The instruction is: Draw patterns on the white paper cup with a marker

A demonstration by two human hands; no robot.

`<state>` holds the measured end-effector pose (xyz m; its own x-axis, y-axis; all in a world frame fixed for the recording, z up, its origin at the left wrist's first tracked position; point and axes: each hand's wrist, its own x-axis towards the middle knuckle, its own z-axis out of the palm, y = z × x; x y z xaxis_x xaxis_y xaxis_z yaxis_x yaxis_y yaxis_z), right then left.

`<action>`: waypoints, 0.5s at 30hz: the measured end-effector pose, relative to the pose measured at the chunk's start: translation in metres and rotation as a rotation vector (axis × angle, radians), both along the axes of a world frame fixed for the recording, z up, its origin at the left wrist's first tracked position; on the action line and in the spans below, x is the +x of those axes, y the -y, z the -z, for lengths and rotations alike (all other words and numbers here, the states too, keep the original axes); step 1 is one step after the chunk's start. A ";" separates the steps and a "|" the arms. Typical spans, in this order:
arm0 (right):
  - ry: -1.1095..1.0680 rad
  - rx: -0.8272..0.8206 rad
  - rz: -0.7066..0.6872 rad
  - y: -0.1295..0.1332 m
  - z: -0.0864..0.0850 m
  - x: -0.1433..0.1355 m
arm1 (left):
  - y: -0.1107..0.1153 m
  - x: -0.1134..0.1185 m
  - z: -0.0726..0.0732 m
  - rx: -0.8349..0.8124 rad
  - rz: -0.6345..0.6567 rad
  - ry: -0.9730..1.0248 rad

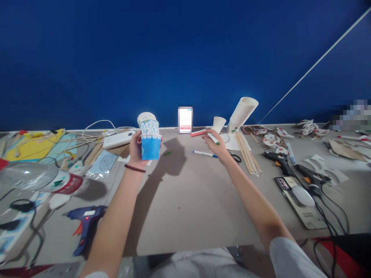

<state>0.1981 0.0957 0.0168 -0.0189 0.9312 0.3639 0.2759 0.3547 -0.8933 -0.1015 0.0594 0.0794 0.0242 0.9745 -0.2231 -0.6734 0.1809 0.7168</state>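
Note:
My left hand [135, 148] is wrapped round a stack of paper cups, held upright above the table. The lowest visible part is a bright blue cup [150, 148]; above it show a cup with a blue-and-white wave pattern [149, 126] and a white rim. My right hand [219, 146] is closed on a white marker with a green end [213, 138], which lies across the fingers. Its fingertips are at a red marker [198, 133]; whether they grip that too is unclear. Just below rests a blue-capped marker [205, 154] on the table [185, 200].
A tall stack of white cups [242, 112] leans behind a bundle of wooden sticks [248, 154]. A screen [185, 120] stands against the blue wall. Left are a bottle [43, 177] and a blue glue gun [85, 222]; right, black glue guns [311, 173] and a phone [300, 204].

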 end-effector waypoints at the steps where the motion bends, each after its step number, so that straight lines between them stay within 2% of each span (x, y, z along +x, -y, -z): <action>1: -0.050 -0.036 0.036 -0.003 -0.002 0.004 | 0.000 -0.003 -0.002 0.011 0.007 0.021; 3: -0.158 -0.080 0.083 -0.008 -0.006 0.011 | 0.000 -0.006 -0.003 0.002 0.020 0.006; 7: -0.249 -0.183 0.138 -0.013 -0.012 0.018 | -0.005 0.008 0.010 -0.012 -0.034 -0.271; 10: -0.248 -0.255 0.131 -0.009 -0.017 0.014 | -0.006 0.027 0.026 -0.077 0.118 -0.530; 12: -0.247 -0.279 0.108 -0.006 -0.021 0.011 | -0.002 0.039 0.034 -0.105 0.128 -0.735; 15: -0.237 -0.291 0.077 -0.001 -0.025 0.007 | 0.004 0.054 0.042 -0.125 0.217 -0.922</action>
